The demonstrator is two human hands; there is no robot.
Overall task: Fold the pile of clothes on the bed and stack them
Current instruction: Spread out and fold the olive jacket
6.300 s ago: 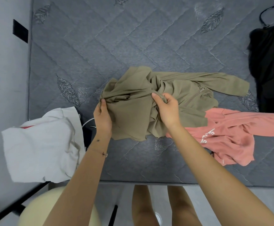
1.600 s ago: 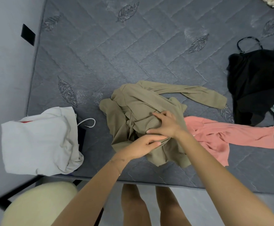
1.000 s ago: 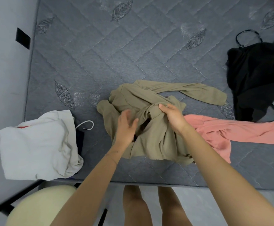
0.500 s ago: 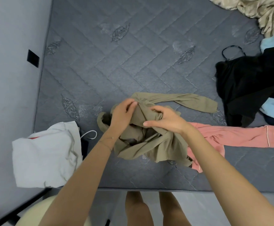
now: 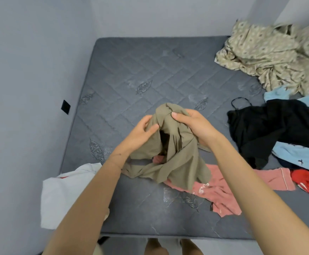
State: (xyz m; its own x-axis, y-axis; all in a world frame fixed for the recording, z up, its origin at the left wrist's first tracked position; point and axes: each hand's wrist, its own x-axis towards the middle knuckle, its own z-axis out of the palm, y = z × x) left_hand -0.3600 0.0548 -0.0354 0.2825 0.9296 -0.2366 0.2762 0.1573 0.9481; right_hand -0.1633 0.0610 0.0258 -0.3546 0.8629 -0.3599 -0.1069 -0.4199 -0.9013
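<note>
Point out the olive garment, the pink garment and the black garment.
olive garment (image 5: 179,162): head view, hanging lower folds.
pink garment (image 5: 219,196): head view, body near white lettering.
black garment (image 5: 260,129): head view, middle of crumpled fabric.

The jacket (image 5: 177,162) hangs over the mattress (image 5: 131,70) (near edge), folded garment (image 5: 67,196) left, loose pile (image 5: 269,129) right

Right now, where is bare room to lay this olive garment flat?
Widest bare patch: far-left mattress, from the wall edge to the patterned cloth, beyond the olive garment. A smaller strip at the front edge, between the white garment and pink garment. The right side is crowded: black garment, blue garment, red garment.
</note>
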